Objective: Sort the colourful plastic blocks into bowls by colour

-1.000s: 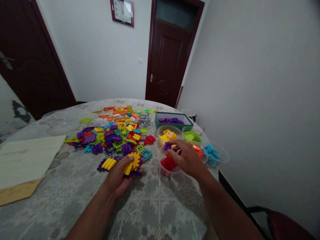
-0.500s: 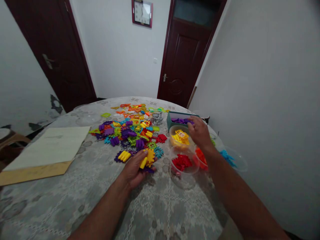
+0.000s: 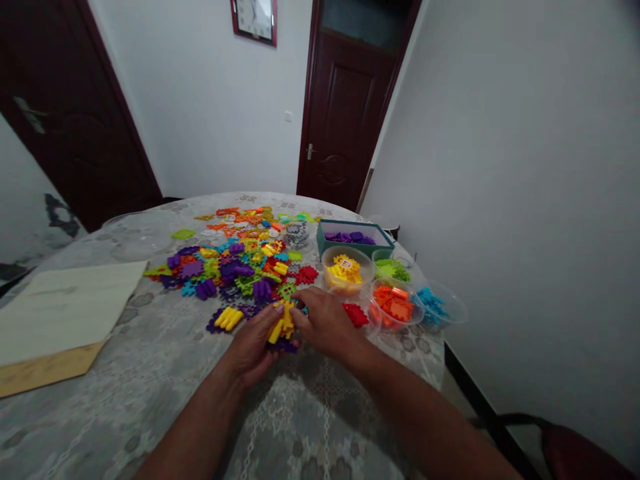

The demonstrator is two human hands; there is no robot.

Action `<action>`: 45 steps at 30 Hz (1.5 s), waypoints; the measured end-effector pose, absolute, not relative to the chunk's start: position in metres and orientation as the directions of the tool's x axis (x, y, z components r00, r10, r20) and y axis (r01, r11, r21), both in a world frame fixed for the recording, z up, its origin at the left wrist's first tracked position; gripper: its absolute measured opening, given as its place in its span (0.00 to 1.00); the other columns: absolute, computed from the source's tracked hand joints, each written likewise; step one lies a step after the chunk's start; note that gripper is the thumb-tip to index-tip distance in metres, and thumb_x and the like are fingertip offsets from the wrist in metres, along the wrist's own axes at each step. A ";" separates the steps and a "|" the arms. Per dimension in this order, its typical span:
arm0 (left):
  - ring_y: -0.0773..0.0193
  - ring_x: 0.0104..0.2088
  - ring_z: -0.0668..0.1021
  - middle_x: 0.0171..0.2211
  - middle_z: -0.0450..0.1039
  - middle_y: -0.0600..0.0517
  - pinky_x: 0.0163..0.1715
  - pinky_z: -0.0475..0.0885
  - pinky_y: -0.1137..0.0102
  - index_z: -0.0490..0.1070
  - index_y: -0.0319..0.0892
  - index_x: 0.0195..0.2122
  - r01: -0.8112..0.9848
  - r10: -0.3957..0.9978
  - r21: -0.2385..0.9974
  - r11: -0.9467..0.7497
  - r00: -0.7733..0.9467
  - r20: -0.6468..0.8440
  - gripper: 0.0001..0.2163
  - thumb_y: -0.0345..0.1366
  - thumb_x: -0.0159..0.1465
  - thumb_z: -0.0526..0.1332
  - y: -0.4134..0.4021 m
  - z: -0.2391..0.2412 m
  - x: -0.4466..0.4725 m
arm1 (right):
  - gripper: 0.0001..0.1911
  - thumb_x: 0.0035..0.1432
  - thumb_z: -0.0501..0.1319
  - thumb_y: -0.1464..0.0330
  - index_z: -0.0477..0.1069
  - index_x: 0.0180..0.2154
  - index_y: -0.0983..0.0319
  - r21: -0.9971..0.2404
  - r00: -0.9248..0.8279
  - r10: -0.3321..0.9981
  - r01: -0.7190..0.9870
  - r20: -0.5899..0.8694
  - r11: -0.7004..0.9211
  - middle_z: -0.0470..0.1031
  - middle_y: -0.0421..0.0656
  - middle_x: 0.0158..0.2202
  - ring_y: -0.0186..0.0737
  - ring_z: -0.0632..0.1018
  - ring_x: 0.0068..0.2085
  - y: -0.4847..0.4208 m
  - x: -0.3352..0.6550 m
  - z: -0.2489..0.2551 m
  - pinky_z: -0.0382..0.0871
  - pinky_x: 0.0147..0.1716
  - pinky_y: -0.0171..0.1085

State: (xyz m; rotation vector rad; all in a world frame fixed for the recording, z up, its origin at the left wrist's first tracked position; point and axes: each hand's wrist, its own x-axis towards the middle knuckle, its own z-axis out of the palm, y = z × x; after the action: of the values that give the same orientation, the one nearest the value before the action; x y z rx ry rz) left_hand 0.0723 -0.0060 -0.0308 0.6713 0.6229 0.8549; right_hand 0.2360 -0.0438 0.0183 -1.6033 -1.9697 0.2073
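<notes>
My left hand (image 3: 253, 347) is closed around a yellow gear-shaped plastic building piece (image 3: 287, 323) with a yellow tube on it; a purple piece shows beneath. My right hand (image 3: 320, 321) reaches in from the right, thumb and fingers closed at the yellow piece's edge. Just left of them, yellow tubes (image 3: 229, 319) lie on a purple gear piece. Beyond spreads a heap of mixed gear pieces, among them purple tubes (image 3: 262, 290). A round tub of red pieces (image 3: 356, 315) is partly hidden behind my right hand.
Right of the heap stand a green box (image 3: 355, 248) with purple pieces and clear tubs holding yellow (image 3: 345, 268), green (image 3: 393, 270), orange (image 3: 395, 305) and blue pieces (image 3: 432, 305). A cream sheet on a board (image 3: 70, 307) lies at left on the patterned tablecloth.
My right hand has left the green box of purple pieces and come to the yellow piece in my left hand. The view has turned slightly right.
</notes>
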 end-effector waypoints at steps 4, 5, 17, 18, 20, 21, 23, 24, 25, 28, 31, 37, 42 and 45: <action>0.56 0.33 0.84 0.42 0.82 0.43 0.26 0.82 0.66 0.78 0.39 0.48 -0.448 0.814 0.739 0.503 0.534 -0.231 0.12 0.31 0.63 0.71 -0.009 -0.024 0.070 | 0.08 0.66 0.62 0.70 0.77 0.46 0.61 -0.520 -0.084 0.938 0.814 0.336 0.259 0.80 0.47 0.43 0.45 0.79 0.45 -0.045 0.233 0.019 0.71 0.47 0.42; 0.55 0.34 0.84 0.43 0.82 0.43 0.26 0.82 0.65 0.78 0.40 0.49 -0.443 0.808 0.734 0.516 0.537 -0.243 0.14 0.30 0.62 0.71 -0.009 -0.023 0.070 | 0.08 0.65 0.61 0.71 0.76 0.45 0.61 -0.545 -0.063 0.936 0.798 0.347 0.256 0.80 0.46 0.42 0.44 0.79 0.44 -0.045 0.232 0.020 0.71 0.47 0.41; 0.45 0.41 0.86 0.45 0.81 0.36 0.27 0.82 0.62 0.75 0.37 0.53 -0.476 0.780 0.638 0.605 0.513 -0.357 0.16 0.29 0.63 0.66 -0.010 -0.015 0.069 | 0.14 0.64 0.58 0.65 0.77 0.48 0.60 -0.701 0.346 0.803 0.703 0.486 0.121 0.82 0.46 0.42 0.45 0.80 0.41 -0.025 0.313 0.039 0.73 0.45 0.42; 0.46 0.41 0.86 0.46 0.81 0.36 0.26 0.82 0.62 0.75 0.37 0.53 -0.489 0.781 0.625 0.608 0.511 -0.360 0.16 0.29 0.63 0.65 -0.009 -0.014 0.069 | 0.14 0.64 0.58 0.65 0.77 0.48 0.60 -0.659 0.369 0.770 0.747 0.521 0.088 0.82 0.48 0.42 0.47 0.80 0.42 -0.022 0.325 0.038 0.73 0.46 0.44; 0.46 0.42 0.86 0.48 0.81 0.36 0.26 0.81 0.62 0.75 0.37 0.54 -0.504 0.779 0.608 0.613 0.516 -0.357 0.17 0.28 0.63 0.64 -0.009 -0.014 0.068 | 0.15 0.63 0.57 0.66 0.77 0.48 0.61 -0.585 0.399 0.719 0.811 0.570 0.013 0.81 0.50 0.42 0.49 0.80 0.43 -0.017 0.345 0.034 0.72 0.48 0.46; 0.47 0.42 0.86 0.49 0.81 0.36 0.26 0.81 0.62 0.74 0.37 0.54 -0.508 0.777 0.603 0.615 0.519 -0.356 0.17 0.28 0.63 0.64 -0.008 -0.014 0.068 | 0.15 0.63 0.56 0.67 0.77 0.48 0.62 -0.552 0.408 0.702 0.833 0.583 -0.026 0.81 0.51 0.42 0.50 0.80 0.43 -0.015 0.353 0.030 0.72 0.48 0.47; 0.47 0.42 0.86 0.49 0.81 0.35 0.27 0.81 0.62 0.73 0.36 0.56 -0.510 0.770 0.593 0.624 0.531 -0.354 0.19 0.28 0.63 0.64 -0.008 -0.015 0.068 | 0.16 0.64 0.54 0.69 0.77 0.48 0.63 -0.485 0.411 0.675 0.870 0.613 -0.089 0.80 0.53 0.43 0.52 0.79 0.45 -0.014 0.360 0.022 0.72 0.50 0.48; 0.47 0.42 0.86 0.49 0.81 0.35 0.27 0.81 0.63 0.72 0.36 0.57 -0.510 0.766 0.587 0.629 0.538 -0.353 0.20 0.28 0.63 0.64 -0.008 -0.015 0.068 | 0.17 0.64 0.53 0.70 0.76 0.48 0.63 -0.448 0.399 0.661 0.888 0.635 -0.105 0.80 0.54 0.45 0.53 0.79 0.47 -0.015 0.361 0.018 0.71 0.52 0.49; 0.48 0.41 0.86 0.48 0.81 0.35 0.27 0.81 0.63 0.71 0.36 0.58 -0.512 0.762 0.581 0.633 0.543 -0.352 0.20 0.28 0.63 0.64 -0.008 -0.016 0.068 | 0.17 0.64 0.53 0.71 0.76 0.49 0.64 -0.413 0.376 0.649 0.905 0.662 -0.103 0.80 0.55 0.46 0.53 0.78 0.49 -0.016 0.359 0.014 0.71 0.53 0.50; 0.48 0.41 0.86 0.47 0.81 0.34 0.27 0.80 0.63 0.70 0.35 0.59 -0.511 0.751 0.566 0.647 0.557 -0.355 0.20 0.29 0.65 0.62 -0.008 -0.016 0.068 | 0.18 0.66 0.52 0.72 0.75 0.51 0.64 -0.339 0.255 0.630 0.941 0.733 0.014 0.79 0.55 0.49 0.53 0.77 0.52 -0.023 0.344 0.011 0.70 0.57 0.51; 0.48 0.42 0.86 0.47 0.81 0.35 0.27 0.80 0.63 0.69 0.36 0.59 -0.499 0.737 0.559 0.662 0.571 -0.363 0.20 0.30 0.65 0.61 -0.008 -0.017 0.069 | 0.15 0.69 0.54 0.71 0.74 0.53 0.62 -0.261 0.046 0.688 0.942 0.724 0.212 0.80 0.52 0.51 0.52 0.77 0.52 -0.036 0.318 0.017 0.70 0.57 0.51; 0.50 0.39 0.85 0.44 0.81 0.38 0.29 0.81 0.61 0.71 0.37 0.58 -0.489 0.756 0.607 0.627 0.568 -0.324 0.19 0.31 0.65 0.62 -0.006 -0.025 0.071 | 0.14 0.71 0.58 0.68 0.72 0.56 0.61 -0.179 -0.260 0.824 0.901 0.504 0.394 0.79 0.51 0.51 0.51 0.76 0.53 -0.066 0.259 0.029 0.70 0.56 0.51; 0.57 0.34 0.83 0.40 0.82 0.42 0.31 0.80 0.66 0.76 0.36 0.55 -0.502 0.801 0.650 0.571 0.515 -0.305 0.17 0.28 0.64 0.64 -0.006 -0.031 0.074 | 0.11 0.70 0.61 0.68 0.73 0.53 0.61 -0.108 -0.294 0.902 0.934 0.315 0.342 0.79 0.50 0.46 0.51 0.75 0.49 -0.071 0.229 0.018 0.70 0.50 0.48; 0.56 0.36 0.84 0.42 0.82 0.42 0.33 0.80 0.66 0.77 0.36 0.55 -0.481 0.800 0.668 0.568 0.514 -0.310 0.18 0.28 0.63 0.65 -0.006 -0.029 0.074 | 0.07 0.70 0.61 0.70 0.74 0.48 0.61 -0.099 -0.288 0.912 0.939 0.291 0.329 0.79 0.50 0.45 0.51 0.75 0.47 -0.068 0.225 0.011 0.69 0.47 0.47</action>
State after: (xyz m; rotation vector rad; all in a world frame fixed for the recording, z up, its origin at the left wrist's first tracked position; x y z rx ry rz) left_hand 0.0739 -0.0062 -0.0291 0.5508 0.6519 0.8182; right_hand 0.2250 -0.0679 0.0111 -1.6606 -2.3039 -0.1301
